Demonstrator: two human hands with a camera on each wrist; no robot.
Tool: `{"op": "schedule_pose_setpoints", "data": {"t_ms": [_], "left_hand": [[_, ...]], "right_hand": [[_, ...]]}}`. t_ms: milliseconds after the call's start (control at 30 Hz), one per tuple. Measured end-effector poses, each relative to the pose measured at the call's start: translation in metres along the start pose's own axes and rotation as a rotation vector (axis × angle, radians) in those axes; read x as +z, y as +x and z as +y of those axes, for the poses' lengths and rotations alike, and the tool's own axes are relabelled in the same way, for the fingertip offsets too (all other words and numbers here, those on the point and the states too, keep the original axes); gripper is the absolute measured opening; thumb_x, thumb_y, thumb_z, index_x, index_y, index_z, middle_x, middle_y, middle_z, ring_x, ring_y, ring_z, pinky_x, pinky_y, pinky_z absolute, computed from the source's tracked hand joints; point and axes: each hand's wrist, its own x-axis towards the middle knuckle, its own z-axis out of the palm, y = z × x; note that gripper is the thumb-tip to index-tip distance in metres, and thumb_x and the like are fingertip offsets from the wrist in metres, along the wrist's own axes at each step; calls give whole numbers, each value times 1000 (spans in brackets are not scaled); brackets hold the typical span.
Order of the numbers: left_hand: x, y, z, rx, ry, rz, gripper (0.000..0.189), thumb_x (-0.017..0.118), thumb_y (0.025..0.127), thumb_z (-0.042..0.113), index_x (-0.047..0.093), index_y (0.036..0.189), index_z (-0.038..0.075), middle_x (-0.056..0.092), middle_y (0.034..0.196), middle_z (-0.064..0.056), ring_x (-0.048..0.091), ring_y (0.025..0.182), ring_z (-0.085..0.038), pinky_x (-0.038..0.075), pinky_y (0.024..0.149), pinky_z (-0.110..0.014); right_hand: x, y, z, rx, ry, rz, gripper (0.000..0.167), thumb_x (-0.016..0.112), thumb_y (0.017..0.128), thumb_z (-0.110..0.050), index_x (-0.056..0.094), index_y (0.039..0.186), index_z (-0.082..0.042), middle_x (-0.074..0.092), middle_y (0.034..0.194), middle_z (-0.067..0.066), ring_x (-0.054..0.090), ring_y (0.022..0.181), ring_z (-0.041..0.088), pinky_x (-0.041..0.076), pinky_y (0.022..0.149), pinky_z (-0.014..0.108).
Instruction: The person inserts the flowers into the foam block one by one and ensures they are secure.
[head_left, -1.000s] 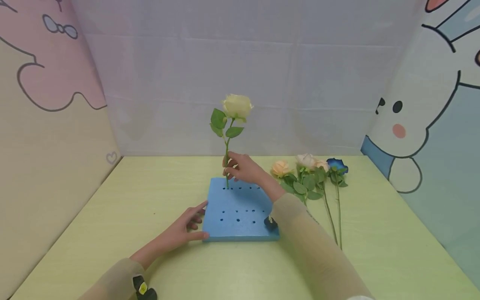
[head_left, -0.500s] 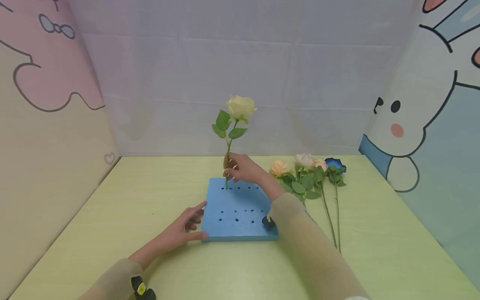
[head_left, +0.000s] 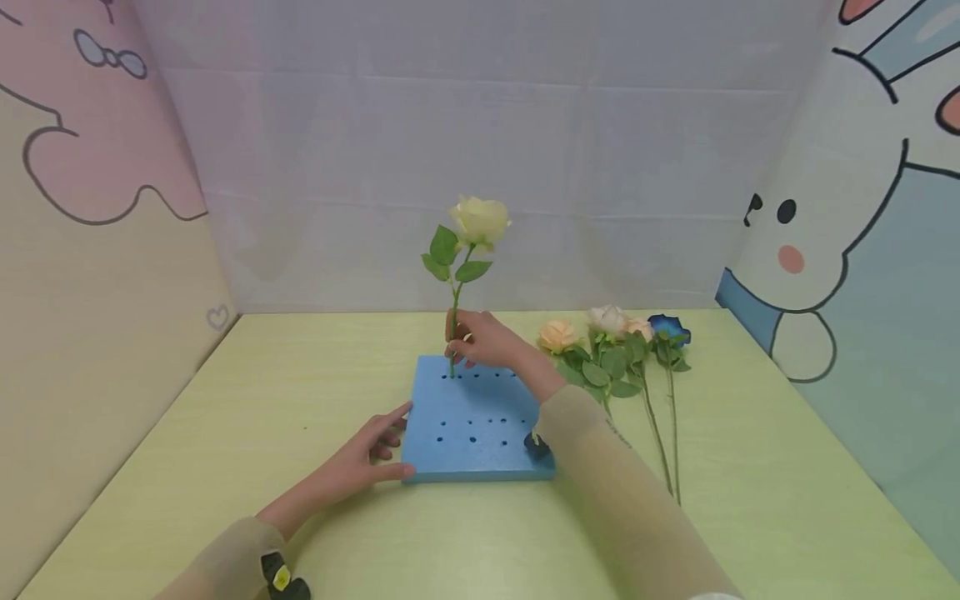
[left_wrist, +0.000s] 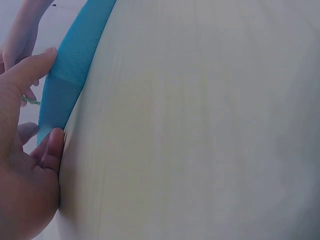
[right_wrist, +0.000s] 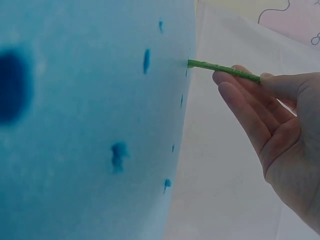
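A white rose (head_left: pixel 480 221) with green leaves stands nearly upright over the far row of holes in a blue foam board (head_left: pixel 480 404). My right hand (head_left: pixel 489 337) pinches its stem between thumb and fingers, low down near the board. In the right wrist view the stem's lower end (right_wrist: pixel 225 68) meets the board's surface at a hole. My left hand (head_left: pixel 363 460) rests against the board's left side, thumb at the near corner and index finger farther up the edge. The left wrist view shows that thumb and the fingertips along the board's side (left_wrist: pixel 70 70).
Right of the board several roses lie on the table (head_left: pixel 780 467): a peach rose (head_left: pixel 558 336), a pale pink rose (head_left: pixel 607 319) and a blue rose (head_left: pixel 670 328), stems toward me. A white cloth wall (head_left: pixel 337 150) stands behind, with cartoon-printed walls at both sides.
The white rose and my right hand have come down slightly toward the board. The left hand keeps its place on the board, and the whole view has shifted a little.
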Motion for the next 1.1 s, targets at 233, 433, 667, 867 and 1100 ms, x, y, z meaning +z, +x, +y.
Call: {"op": "schedule_pose_setpoints", "data": {"t_ms": [233, 433, 667, 867, 1100], "left_hand": [[-1, 2, -1, 9, -6, -3, 89, 76, 87, 31, 24, 158, 16, 44, 143, -15, 47, 115, -24, 46, 92, -20], [-2, 1, -2, -2, -9, -5, 89, 76, 86, 31, 24, 158, 17, 44, 143, -16, 47, 115, -24, 47, 92, -20], [-2, 1, -2, -7, -11, -1, 90, 77, 86, 31, 24, 158, 17, 44, 143, -15, 47, 114, -23, 47, 92, -20], [-2, 0, -3, -28, -7, 1, 91, 77, 85, 32, 24, 158, 19, 45, 143, -14, 47, 113, -22, 46, 91, -20], [-2, 0, -2, -24, -16, -4, 91, 77, 85, 32, 24, 158, 19, 44, 143, -14, 47, 113, -22, 46, 91, -21]], "right_hand": [[-1, 0, -2, 1, -28, -9, 12, 53, 101, -9, 54, 111, -1, 71, 106, 18, 72, 95, 32, 60, 73, 36], [2, 2, -1, -9, -54, -8, 8, 55, 101, -11, 54, 106, -5, 71, 104, 17, 72, 93, 30, 59, 70, 30], [3, 2, -3, -15, -94, -1, 9, 55, 101, -13, 54, 106, -5, 72, 101, 14, 72, 92, 29, 58, 69, 25], [5, 2, -3, -21, -107, 11, 7, 55, 101, -11, 54, 105, -5, 72, 101, 13, 72, 91, 28, 58, 69, 25], [7, 2, -2, -26, -122, 21, 5, 56, 101, -12, 54, 103, -8, 72, 100, 12, 73, 90, 26, 57, 70, 25]]}}
